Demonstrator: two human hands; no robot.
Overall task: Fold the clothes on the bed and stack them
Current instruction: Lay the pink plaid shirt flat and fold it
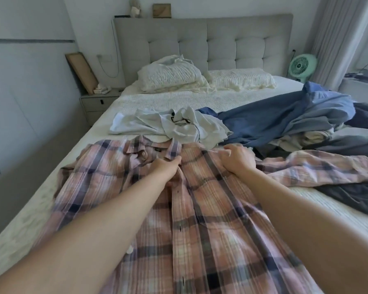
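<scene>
hands: left (166, 166), right (236, 159) grip plaid shirt (210, 219) | writing: unreadable

The shirt (200, 198) lies on the bed (149, 98) before me; behind it a crumpled top (168, 126), the clothes heap (295, 122) to its right, pillows (170, 76) beyond.

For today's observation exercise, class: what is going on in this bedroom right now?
A person is laying a pink plaid shirt flat on the bed, front side up. The left hand pinches the fabric by the collar, and the right hand grips it near the shoulder. A white garment and a heap of blue clothes lie behind, not yet folded.
</scene>
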